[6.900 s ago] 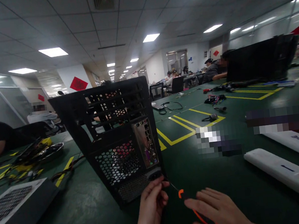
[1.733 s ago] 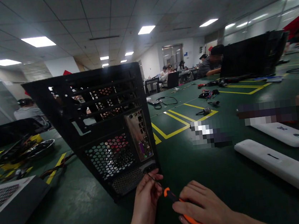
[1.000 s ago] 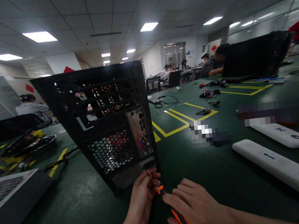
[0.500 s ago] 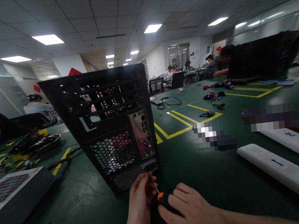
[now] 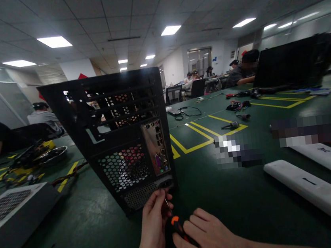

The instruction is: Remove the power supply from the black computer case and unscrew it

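A black computer case [image 5: 81, 121] stands upright on the green table, its rear panel with slots, honeycomb vent and port plate [image 5: 156, 147] toward me. In front of its lower right corner, my left hand [image 5: 156, 210] is closed, thumb and fingers pinched near the tip of a screwdriver. Whatever lies between those fingertips is too small to make out. My right hand [image 5: 206, 232] is wrapped round the handle of the orange-and-black screwdriver [image 5: 176, 221]. Its thin shaft slants up to the left hand's fingers, by the socket at the case's bottom.
At left lies a grey power supply unit [image 5: 20, 216], with a heap of cables [image 5: 26, 159] behind it. Two long white blocks [image 5: 313, 190] lie at right. Small connectors [image 5: 231, 125] and a black monitor [image 5: 292, 61] are farther back. People sit around other tables.
The screwdriver handle has shifted slightly left and its shaft stands steeper. My right hand has moved a little left and down with it. The left hand has barely moved.
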The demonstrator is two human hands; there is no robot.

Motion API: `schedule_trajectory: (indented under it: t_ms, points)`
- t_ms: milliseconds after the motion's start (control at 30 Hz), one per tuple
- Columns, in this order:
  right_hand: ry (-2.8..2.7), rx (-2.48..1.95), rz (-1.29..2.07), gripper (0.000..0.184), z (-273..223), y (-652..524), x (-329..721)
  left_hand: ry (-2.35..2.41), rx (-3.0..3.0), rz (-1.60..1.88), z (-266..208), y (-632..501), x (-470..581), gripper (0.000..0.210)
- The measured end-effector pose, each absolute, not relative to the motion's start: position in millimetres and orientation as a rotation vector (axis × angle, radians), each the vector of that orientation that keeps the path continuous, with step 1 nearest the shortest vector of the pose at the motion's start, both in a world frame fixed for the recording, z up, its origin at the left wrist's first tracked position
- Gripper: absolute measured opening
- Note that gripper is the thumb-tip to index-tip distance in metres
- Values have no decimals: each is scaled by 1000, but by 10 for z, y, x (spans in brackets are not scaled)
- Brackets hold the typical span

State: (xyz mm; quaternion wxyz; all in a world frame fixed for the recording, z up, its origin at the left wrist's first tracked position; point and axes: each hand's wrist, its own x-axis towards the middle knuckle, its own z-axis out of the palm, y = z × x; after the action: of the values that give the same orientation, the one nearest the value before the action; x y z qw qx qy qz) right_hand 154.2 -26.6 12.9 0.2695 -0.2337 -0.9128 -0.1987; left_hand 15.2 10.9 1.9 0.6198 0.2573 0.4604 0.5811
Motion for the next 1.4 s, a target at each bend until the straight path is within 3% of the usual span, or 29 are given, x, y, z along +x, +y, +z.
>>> schedule_trajectory:
  t_ms: [300,600,800,1000,1233,1400]
  points:
    - [-2358,-585,-539,10,51,-263,1520,1044,610,1317,19,98,139,25]
    - [-2373,-596,-495,16,194,-315,1557,1046,606,1276,41,112,138,27]
    - [-2337,-664,-338,40,181,-308,1564,1037,616,1245,59,110,136,30]
    - [-2329,-618,-410,15,191,-313,1575,1003,577,1293,4,114,142,26]
    - [-2307,-662,-396,30,194,-319,1570,977,578,1321,25,96,148,23]
    - [-2328,-653,-418,13,211,-314,1587,997,587,1295,21,106,141,26]
